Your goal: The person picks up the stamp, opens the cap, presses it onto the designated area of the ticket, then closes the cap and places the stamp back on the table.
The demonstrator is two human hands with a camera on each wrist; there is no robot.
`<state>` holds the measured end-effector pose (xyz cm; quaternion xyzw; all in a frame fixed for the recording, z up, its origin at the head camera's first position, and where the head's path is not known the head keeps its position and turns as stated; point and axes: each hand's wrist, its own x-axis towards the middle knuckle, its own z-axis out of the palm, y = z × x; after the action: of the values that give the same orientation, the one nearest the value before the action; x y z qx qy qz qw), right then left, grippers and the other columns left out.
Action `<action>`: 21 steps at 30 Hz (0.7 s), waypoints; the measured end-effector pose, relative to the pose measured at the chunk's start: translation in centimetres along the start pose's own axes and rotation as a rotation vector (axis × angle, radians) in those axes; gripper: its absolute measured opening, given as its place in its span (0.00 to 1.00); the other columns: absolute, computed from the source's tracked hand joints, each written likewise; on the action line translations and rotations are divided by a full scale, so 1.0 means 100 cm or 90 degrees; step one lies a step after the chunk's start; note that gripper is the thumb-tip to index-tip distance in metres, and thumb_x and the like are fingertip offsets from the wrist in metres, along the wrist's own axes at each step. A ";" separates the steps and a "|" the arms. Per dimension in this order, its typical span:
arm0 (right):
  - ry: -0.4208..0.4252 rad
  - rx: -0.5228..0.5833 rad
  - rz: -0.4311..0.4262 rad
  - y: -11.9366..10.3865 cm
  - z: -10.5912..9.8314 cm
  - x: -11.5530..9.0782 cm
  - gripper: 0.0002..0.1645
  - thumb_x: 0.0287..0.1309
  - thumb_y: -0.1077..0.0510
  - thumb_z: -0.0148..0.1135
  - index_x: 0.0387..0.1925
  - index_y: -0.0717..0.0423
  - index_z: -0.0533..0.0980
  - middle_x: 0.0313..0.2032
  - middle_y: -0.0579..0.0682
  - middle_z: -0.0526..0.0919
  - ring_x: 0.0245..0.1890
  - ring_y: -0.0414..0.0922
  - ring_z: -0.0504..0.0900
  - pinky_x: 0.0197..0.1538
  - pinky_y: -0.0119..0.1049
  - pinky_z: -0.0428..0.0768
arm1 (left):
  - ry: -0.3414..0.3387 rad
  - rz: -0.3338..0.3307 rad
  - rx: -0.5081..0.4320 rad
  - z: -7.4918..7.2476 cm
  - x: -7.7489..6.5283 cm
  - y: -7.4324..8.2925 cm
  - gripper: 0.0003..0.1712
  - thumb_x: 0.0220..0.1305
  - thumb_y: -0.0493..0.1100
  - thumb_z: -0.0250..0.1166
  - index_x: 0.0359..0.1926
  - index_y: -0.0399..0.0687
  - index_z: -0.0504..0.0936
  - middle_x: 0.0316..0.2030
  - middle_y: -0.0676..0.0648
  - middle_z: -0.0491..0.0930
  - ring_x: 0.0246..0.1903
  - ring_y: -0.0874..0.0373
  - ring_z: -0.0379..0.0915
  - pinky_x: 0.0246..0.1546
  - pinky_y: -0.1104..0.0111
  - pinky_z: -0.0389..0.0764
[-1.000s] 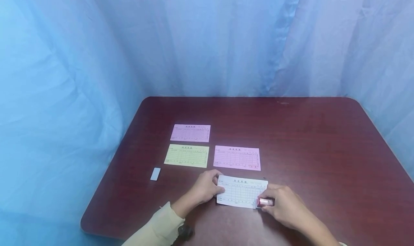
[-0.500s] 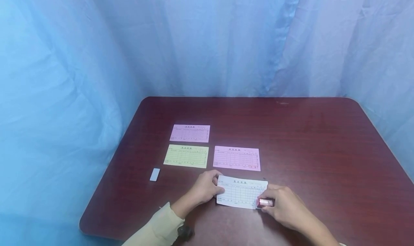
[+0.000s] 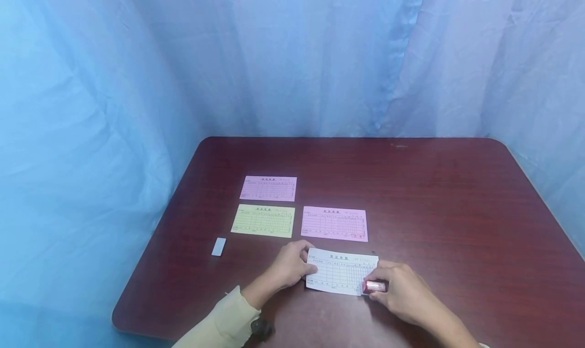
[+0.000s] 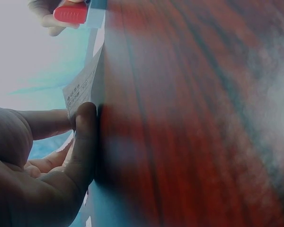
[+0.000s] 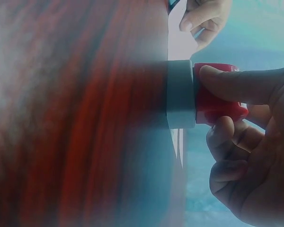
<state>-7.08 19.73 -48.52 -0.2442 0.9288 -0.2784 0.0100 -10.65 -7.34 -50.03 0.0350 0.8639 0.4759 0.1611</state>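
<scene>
A white printed receipt form (image 3: 340, 269) lies near the front of the table. My left hand (image 3: 289, 265) pinches its left edge, thumb on top and fingers at the far corner. The left wrist view shows the paper edge (image 4: 83, 85) curling up from the table there. In my right hand (image 3: 404, 289) is a red-handled stamp (image 3: 375, 286), standing on the form's lower right corner. Seen from the right wrist, thumb and fingers grip the red handle (image 5: 217, 94), and its pale base (image 5: 181, 94) sits flat against the paper. The stamp's face is hidden.
Behind the form lie a pink form (image 3: 334, 223) with a red mark at its lower right, a yellow-green form (image 3: 263, 221) and another pink form (image 3: 268, 188). A small pale rectangular piece (image 3: 219, 247) lies left. Blue curtains (image 3: 292, 58) surround the brown table (image 3: 434, 195).
</scene>
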 end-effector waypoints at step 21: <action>0.029 0.076 -0.014 0.002 -0.009 -0.003 0.17 0.42 0.62 0.80 0.33 0.40 0.85 0.30 0.30 0.74 0.28 0.30 0.70 0.31 0.29 0.72 | 0.003 0.006 0.030 0.001 0.000 0.001 0.20 0.52 0.27 0.73 0.47 0.36 0.81 0.24 0.51 0.78 0.22 0.59 0.76 0.24 0.68 0.77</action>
<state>-7.01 20.48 -47.94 -0.2470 0.9078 -0.3389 0.0002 -10.59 -7.24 -49.97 0.0419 0.8749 0.4565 0.1560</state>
